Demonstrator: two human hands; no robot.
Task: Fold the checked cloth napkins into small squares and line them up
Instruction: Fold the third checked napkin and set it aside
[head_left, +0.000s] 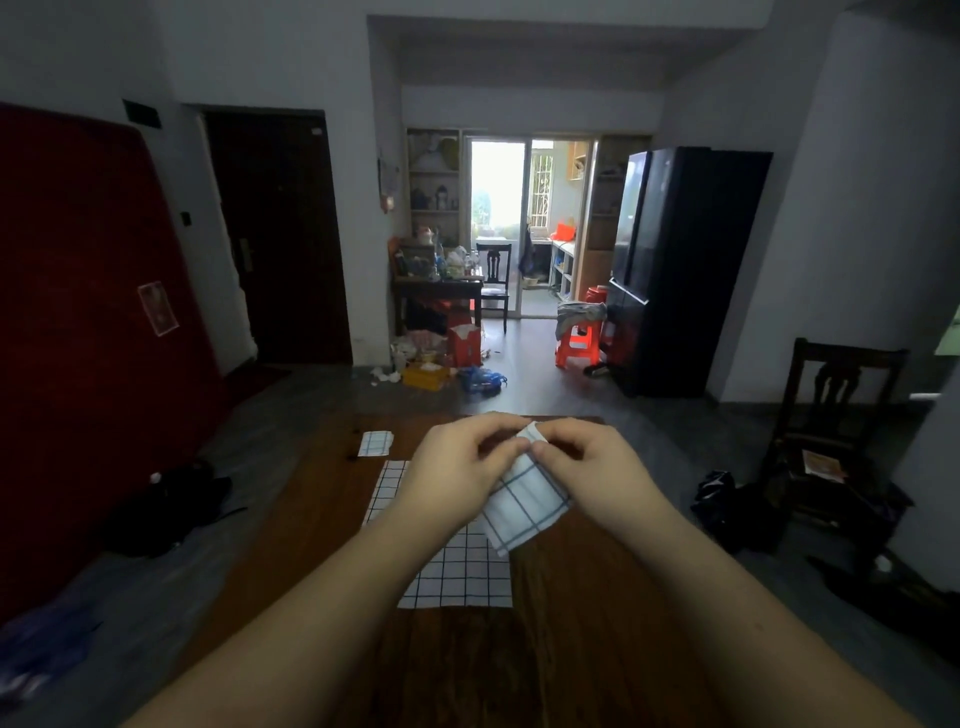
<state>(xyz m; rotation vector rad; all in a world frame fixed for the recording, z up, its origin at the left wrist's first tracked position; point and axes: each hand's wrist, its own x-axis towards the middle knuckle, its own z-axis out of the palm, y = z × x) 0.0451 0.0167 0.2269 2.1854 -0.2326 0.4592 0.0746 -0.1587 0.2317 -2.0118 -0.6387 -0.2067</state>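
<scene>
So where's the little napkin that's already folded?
In the head view, the small folded napkin lies on the wooden table near its far edge, left of the left hand, just beyond the far left corner of the unfolded checked cloth.

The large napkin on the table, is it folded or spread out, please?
Spread out: the large napkin lies flat on the table.

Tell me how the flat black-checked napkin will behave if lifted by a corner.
Probably floppy: the held napkin, pinched by left hand and right hand, droops. Likely light, thin: the flat napkin lies flush on the table.
</scene>
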